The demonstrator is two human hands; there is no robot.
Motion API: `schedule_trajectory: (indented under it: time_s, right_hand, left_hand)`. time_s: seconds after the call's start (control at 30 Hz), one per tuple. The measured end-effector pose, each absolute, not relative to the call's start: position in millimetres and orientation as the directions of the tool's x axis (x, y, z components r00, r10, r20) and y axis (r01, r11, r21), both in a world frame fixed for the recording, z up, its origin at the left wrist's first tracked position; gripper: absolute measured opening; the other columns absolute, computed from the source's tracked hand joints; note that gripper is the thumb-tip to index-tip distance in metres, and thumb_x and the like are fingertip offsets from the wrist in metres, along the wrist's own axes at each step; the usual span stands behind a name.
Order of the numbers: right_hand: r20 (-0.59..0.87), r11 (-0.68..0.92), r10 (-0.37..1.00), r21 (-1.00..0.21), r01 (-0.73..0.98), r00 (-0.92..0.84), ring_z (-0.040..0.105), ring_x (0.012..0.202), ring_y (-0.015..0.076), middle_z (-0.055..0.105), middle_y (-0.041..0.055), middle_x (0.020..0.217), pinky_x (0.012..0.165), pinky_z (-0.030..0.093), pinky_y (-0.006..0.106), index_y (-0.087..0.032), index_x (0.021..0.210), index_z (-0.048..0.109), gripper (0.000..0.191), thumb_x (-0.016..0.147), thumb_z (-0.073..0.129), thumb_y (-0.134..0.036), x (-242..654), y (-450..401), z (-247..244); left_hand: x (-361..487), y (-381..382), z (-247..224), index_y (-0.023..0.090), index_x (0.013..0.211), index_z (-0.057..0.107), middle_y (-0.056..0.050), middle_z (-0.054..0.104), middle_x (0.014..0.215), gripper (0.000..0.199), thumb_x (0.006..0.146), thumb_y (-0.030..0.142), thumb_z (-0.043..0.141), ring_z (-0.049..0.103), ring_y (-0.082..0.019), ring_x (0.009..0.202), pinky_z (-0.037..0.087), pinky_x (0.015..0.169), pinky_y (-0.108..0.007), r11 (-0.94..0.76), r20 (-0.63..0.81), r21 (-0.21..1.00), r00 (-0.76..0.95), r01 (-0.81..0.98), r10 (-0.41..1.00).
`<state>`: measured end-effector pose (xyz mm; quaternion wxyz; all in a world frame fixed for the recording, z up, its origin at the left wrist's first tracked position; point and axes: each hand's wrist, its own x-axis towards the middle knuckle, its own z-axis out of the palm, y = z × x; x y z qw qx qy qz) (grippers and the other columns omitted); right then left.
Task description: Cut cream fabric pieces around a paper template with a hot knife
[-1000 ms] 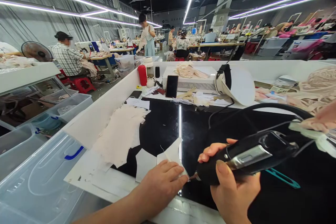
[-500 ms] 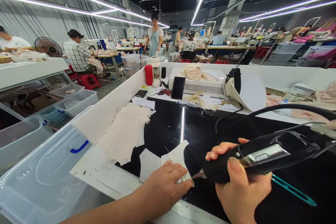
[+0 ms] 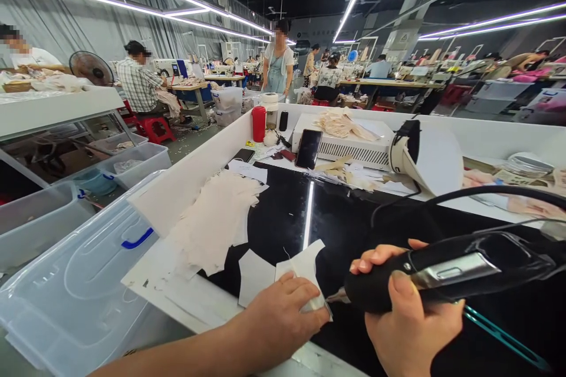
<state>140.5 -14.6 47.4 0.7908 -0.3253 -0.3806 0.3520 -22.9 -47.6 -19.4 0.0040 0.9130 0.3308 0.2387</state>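
My left hand (image 3: 283, 312) bears down on a white cut piece (image 3: 307, 262), its thumb and fingers closed at the near right corner. Beside it a second pale piece (image 3: 254, 277) lies flat, partly covered by the first. In my right hand (image 3: 411, 312) is a black corded hand tool (image 3: 460, 271) with a silver switch plate. The tool's thin metal tip (image 3: 338, 296) points left, close to the corner under my left fingers; whether it touches cannot be seen. Below the tool lies a slim teal slotted strip (image 3: 506, 336).
A stack of cream cut pieces (image 3: 216, 224) covers the left of the black work surface (image 3: 283, 206). Behind stand a phone (image 3: 308, 148), a red container (image 3: 259, 123) and a white lamp-like shade (image 3: 428, 159). A lidded plastic bin (image 3: 79, 283) stands at left; several people sit farther off.
The view has shifted slightly, moving the scene a little right in the picture. The tool's tip shows more clearly beside the white piece. Both hands keep their holds.
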Motion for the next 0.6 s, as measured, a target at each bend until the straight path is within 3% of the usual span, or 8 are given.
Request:
schedule_trajectory:
  time_s: [0.27,0.6]
  right_hand:
    - [0.331,0.513,0.816,-0.793,-0.330,0.474,0.061,0.064,0.0179,0.067,-0.0020,0.075,0.058,0.058,0.032,-0.024,0.111,0.060,0.045,0.074,0.085,-0.026,137,-13,50]
    - [0.379,0.539,0.814,-0.775,-0.330,0.440,0.062,0.065,0.0164,0.067,-0.0032,0.078,0.060,0.058,0.031,-0.026,0.115,0.059,0.044,0.079,0.084,-0.026,134,-2,43]
  left_hand:
    - [-22,-45,-22,0.019,0.115,0.066,-0.013,0.063,0.115,0.019,0.105,0.015,0.050,0.061,-0.022,0.117,0.051,0.107,-0.042,-0.781,0.455,0.163,0.657,0.603,0.601]
    - [-21,-44,-19,0.018,0.109,0.066,-0.011,0.064,0.106,0.016,0.102,0.011,0.053,0.063,-0.021,0.104,0.055,0.095,-0.035,-0.786,0.546,0.161,0.609,0.597,0.575]
